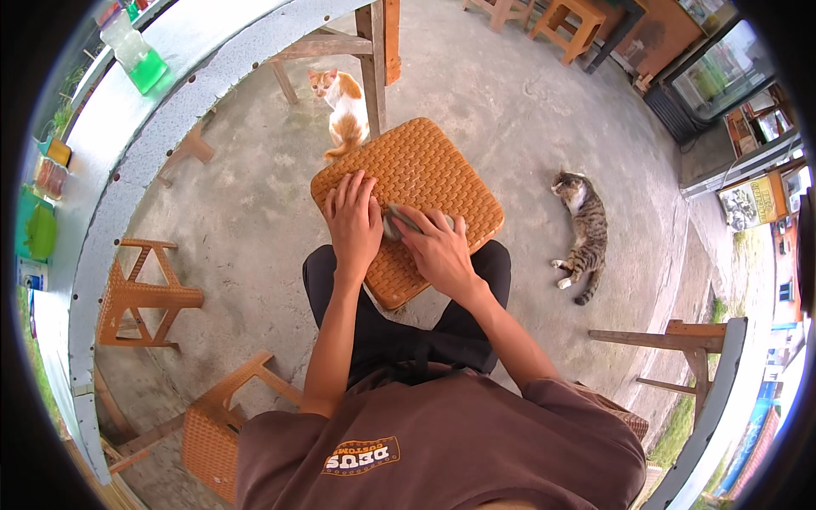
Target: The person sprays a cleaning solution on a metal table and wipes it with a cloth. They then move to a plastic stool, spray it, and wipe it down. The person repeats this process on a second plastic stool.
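A square orange-brown stool top with a woven pattern (pixel 421 172) lies tilted before me, above my knees. My left hand (pixel 352 220) rests flat on its left part, fingers spread a little. My right hand (pixel 437 245) presses a crumpled grey cloth (pixel 393 228) against the middle of the woven surface. The cloth lies partly under my right fingers and reaches close to my left hand. The stool's legs are hidden beneath its top.
An orange and white cat (pixel 347 105) sits beyond the stool; a tabby cat (pixel 588 229) lies on the concrete floor at right. Plastic stools (pixel 146 296) stand at left, beside a long white table (pixel 127 153) bearing a bottle of green liquid (pixel 148 70). A wooden-legged table (pixel 695 344) is at right.
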{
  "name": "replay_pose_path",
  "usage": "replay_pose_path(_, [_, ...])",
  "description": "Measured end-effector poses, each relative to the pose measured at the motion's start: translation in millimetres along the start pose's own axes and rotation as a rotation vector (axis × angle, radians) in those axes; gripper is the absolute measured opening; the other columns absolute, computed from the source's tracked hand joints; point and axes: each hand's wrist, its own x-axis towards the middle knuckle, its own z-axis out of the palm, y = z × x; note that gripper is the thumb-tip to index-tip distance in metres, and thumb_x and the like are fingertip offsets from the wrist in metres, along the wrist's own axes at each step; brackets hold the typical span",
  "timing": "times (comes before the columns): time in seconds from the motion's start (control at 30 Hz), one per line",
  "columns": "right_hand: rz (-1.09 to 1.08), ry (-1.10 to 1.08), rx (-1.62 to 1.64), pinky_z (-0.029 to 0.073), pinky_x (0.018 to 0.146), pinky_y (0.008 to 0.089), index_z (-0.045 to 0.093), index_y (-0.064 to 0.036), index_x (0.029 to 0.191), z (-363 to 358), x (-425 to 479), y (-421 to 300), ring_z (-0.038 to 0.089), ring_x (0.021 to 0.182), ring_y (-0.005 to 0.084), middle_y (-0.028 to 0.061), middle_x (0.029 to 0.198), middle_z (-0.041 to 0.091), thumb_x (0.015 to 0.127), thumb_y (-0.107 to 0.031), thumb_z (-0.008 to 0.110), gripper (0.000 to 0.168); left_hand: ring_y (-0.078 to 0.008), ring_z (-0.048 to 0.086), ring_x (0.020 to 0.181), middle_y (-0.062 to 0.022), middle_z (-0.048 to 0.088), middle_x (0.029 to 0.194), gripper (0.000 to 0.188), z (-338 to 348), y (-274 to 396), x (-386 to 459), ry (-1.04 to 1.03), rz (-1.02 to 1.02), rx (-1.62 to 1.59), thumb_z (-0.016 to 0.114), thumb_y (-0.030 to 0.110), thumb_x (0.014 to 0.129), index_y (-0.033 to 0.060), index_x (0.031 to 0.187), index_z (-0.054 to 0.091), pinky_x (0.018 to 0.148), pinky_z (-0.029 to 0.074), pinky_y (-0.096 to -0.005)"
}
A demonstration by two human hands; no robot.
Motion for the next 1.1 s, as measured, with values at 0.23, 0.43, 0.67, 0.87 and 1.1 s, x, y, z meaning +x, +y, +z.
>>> replay_pose_path(0.23, [0.191, 0.207, -0.165, 0.036, 0.098, 0.0523, 0.068, -0.024, 0.134, 8, 89, 83, 0.052, 0.125, 0.0247, 0.0019, 0.14, 0.06, 0.098, -0.014, 0.062, 0.038, -0.0283, 0.045, 0.144, -0.0111, 0.056, 0.148, 0.035, 8, 1, 2, 0.015, 0.029, 0.033, 0.054, 0.019, 0.103, 0.0073, 0.134, 0.063, 0.123, 0.027, -0.0499])
replay_pose_path(0.43, [0.114, 0.15, -0.127, 0.036, 0.1, 0.0526, 0.072, -0.021, 0.127, 18, 66, 27, 0.054, 0.123, 0.0262, 0.0041, 0.135, 0.061, 0.095, -0.013, 0.063, 0.034, -0.0276, 0.047, 0.142, -0.0109, 0.057, 0.147, 0.034, 3, -3, 2, 0.012, 0.0, -0.023, 0.053, 0.019, 0.103, 0.0071, 0.133, 0.063, 0.123, 0.027, -0.0495])
replay_pose_path(0.67, [0.129, 0.086, -0.101, 0.035, 0.1, 0.0515, 0.073, -0.022, 0.126, -3, 8, 23, 0.054, 0.123, 0.0263, 0.0036, 0.137, 0.062, 0.092, -0.008, 0.066, 0.038, -0.0276, 0.048, 0.141, -0.0113, 0.059, 0.146, 0.031, 3, -5, -4, 0.047, -0.015, -0.077, 0.054, 0.019, 0.103, 0.0063, 0.129, 0.066, 0.123, 0.027, -0.0491])
replay_pose_path(0.87, [0.334, 0.318, -0.189, 0.036, 0.102, 0.0563, 0.071, -0.022, 0.127, 16, 102, 100, 0.053, 0.124, 0.0291, 0.0045, 0.135, 0.061, 0.099, -0.009, 0.059, 0.033, -0.0278, 0.047, 0.142, -0.0112, 0.058, 0.146, 0.031, 7, 2, 2, 0.041, 0.008, -0.069, 0.054, 0.02, 0.104, 0.0059, 0.129, 0.066, 0.123, 0.028, -0.0482])
replay_pose_path(1.1, [0.031, 0.01, -0.062, 0.038, 0.099, 0.0492, 0.069, -0.023, 0.13, 7, 20, 4, 0.053, 0.125, 0.0261, 0.0021, 0.139, 0.059, 0.091, -0.009, 0.067, 0.042, -0.031, 0.046, 0.142, -0.0121, 0.058, 0.145, 0.028, 4, -6, -5, 0.069, -0.05, -0.144, 0.056, 0.017, 0.102, 0.0053, 0.126, 0.067, 0.123, 0.028, -0.0495])
